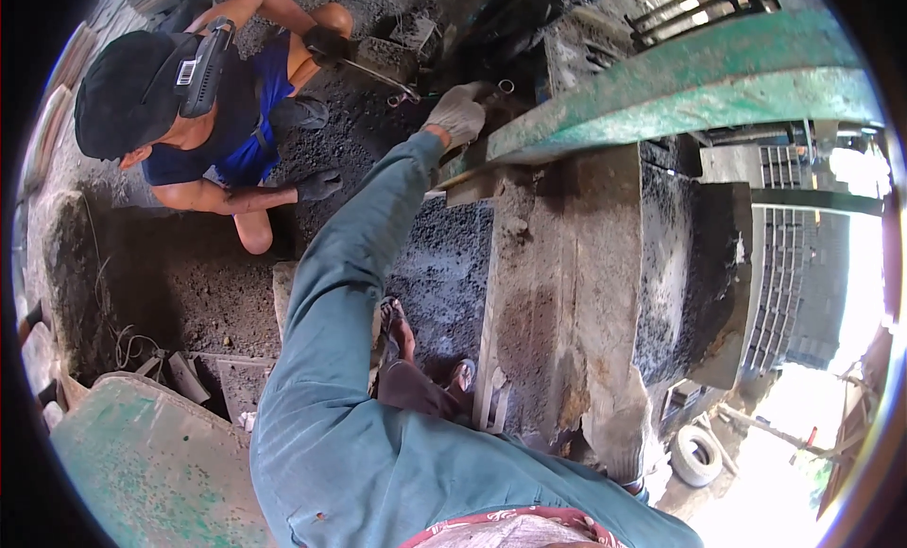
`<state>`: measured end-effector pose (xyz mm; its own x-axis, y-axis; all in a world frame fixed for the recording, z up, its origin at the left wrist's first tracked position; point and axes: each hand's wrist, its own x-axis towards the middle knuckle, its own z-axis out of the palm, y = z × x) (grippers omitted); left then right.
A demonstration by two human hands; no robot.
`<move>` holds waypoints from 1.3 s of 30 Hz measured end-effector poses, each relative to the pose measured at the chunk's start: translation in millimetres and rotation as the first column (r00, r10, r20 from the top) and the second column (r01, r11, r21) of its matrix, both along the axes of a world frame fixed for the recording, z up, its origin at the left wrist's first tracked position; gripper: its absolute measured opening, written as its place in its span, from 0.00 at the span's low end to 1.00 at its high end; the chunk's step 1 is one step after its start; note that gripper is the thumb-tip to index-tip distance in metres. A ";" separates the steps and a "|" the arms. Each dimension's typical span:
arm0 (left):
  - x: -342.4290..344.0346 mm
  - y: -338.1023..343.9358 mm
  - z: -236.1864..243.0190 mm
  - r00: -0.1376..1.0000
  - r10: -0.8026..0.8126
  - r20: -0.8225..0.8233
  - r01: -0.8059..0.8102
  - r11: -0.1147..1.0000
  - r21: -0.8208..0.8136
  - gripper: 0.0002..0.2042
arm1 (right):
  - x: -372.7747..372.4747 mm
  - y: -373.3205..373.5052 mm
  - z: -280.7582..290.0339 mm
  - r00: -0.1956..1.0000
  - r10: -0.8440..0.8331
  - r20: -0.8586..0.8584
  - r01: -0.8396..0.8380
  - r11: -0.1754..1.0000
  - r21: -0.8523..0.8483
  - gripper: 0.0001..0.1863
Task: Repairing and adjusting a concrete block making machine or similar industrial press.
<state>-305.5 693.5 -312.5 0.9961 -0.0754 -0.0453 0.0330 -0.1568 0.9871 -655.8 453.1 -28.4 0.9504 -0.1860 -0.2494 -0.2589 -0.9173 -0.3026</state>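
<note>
Sitting at top centre, the gloved left hand [457, 115] is bent at the fingers, a metal ring [506, 80] just beside it; whether it grips, can't tell. Right hand [625, 455], lower right, too obscured to read. And look, a green beam [680, 90] slants in from the upper right, blocking the view! Upper left, a co-worker [213, 104] holds a metal rod [378, 77]; a tyre [696, 455] lies lower right, a green panel [156, 468] lower left.
</note>
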 end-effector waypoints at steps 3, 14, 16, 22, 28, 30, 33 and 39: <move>31.8 -19.2 -12.1 0.998 -0.063 0.010 0.062 0.992 0.108 0.18 | -2.2 -3.0 0.4 0.996 -0.072 -0.043 0.073 0.997 0.019 0.16; 89.4 -36.1 -21.0 0.929 -0.362 0.071 0.209 0.676 0.707 0.15 | -2.4 -9.2 -5.8 0.995 -0.096 -0.013 0.096 0.995 0.013 0.15; 81.1 -43.9 -35.6 0.983 -0.181 0.019 0.133 0.785 0.605 0.16 | -1.6 -11.1 -11.5 0.995 -0.103 -0.012 0.103 0.993 0.059 0.15; 68.7 -71.4 -5.9 0.985 -0.044 -0.166 0.132 0.812 0.569 0.16 | -7.2 -20.8 -8.9 0.989 0.144 0.022 -0.140 0.983 -0.122 0.15; 85.3 -56.1 -30.2 0.966 -0.218 -0.140 0.249 0.630 0.735 0.15 | -4.4 -4.0 -3.4 0.994 -0.106 -0.032 0.107 0.994 0.032 0.15; 80.0 -56.8 -24.5 0.973 -0.143 -0.180 0.229 0.692 0.685 0.15 | -4.9 -11.9 -10.1 1.000 -0.019 -0.006 0.019 1.000 0.012 0.16; 73.3 -67.7 -3.4 0.969 -0.110 -0.219 0.227 0.746 0.626 0.14 | -6.3 -14.8 -8.6 0.997 0.073 0.028 -0.070 0.994 -0.084 0.16; 72.6 -53.6 -13.5 0.947 -0.104 -0.304 0.278 0.740 0.612 0.14 | -6.8 -18.3 -11.0 0.982 0.188 0.027 -0.186 0.979 -0.081 0.17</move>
<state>-232.9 639.9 -325.9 0.9150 -0.1297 -0.3820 0.1468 -0.7749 0.6147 -662.5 434.9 -39.3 0.9779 -0.0217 -0.2078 -0.0713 -0.9695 -0.2345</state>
